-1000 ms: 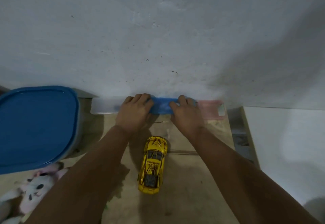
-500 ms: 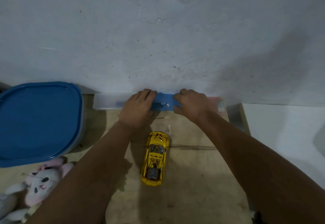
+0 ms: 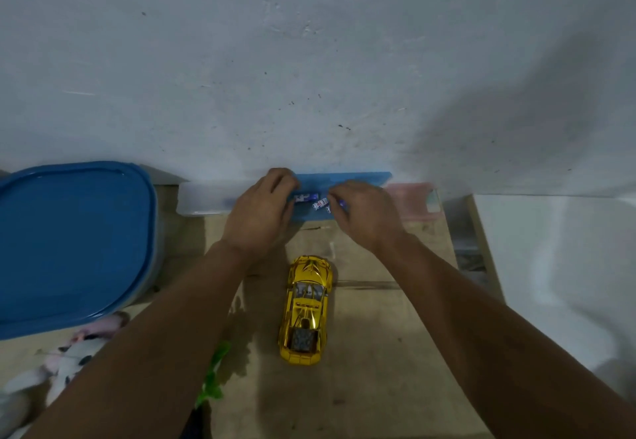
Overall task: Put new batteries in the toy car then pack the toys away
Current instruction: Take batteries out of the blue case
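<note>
I am reaching my right hand [image 3: 364, 213] into the blue box [image 3: 344, 177], fingers curling just beside small, light, slippery batteries [image 3: 320, 203]; left hand [image 3: 261, 211] is steadying it, toy car [image 3: 306, 307] behind.

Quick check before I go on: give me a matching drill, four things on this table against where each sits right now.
Things:
1. yellow toy car
2. batteries
3. blue-lidded container
4. plush bunny

Places:
A. bottom left corner, in front of the big lid
B. far left, against the wall
C. middle of the table, between the forearms
D. in the open blue box at the wall, between the left hand and right hand

Pairs: 1-C, 2-D, 3-B, 4-A
</note>
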The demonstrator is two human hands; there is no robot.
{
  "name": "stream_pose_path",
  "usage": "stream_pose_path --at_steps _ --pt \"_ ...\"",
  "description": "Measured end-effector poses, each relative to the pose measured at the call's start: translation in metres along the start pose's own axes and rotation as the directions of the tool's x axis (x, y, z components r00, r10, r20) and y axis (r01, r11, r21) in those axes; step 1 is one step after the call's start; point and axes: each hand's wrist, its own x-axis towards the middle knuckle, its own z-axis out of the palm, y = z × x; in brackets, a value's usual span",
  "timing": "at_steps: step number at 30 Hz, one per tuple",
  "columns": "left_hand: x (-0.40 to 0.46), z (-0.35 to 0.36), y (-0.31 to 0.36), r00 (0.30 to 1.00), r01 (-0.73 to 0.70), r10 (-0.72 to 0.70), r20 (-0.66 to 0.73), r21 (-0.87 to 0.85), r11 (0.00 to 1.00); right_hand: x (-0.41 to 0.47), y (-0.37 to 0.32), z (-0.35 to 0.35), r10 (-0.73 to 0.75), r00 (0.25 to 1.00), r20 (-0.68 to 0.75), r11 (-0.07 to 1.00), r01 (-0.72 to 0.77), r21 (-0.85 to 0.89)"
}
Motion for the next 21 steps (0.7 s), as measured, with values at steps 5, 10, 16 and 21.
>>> stream_pose_path --at_steps 5,10,16,21 --pt "-0.003 0.005 -0.005 1.000 -0.023 0.024 -0.018 0.037 0.999 -0.006 0.002 0.022 -0.122 0.983 0.138 0.972 0.147 -0.184" --pt "-0.006 0.006 -0.013 0.995 -0.098 0.096 0.032 0.075 0.992 -0.008 0.000 0.037 -0.088 0.990 0.113 0.985 0.103 -0.139" --pt "-0.007 0.009 -0.016 0.994 -0.095 0.089 0.059 0.112 0.989 -0.001 -0.001 0.042 -0.073 0.989 0.132 0.991 0.087 -0.099" --pt "-0.006 0.009 -0.015 0.995 -0.071 0.064 0.072 0.103 0.992 0.004 0.005 0.043 -0.108 0.993 0.039 0.994 0.107 0.033"
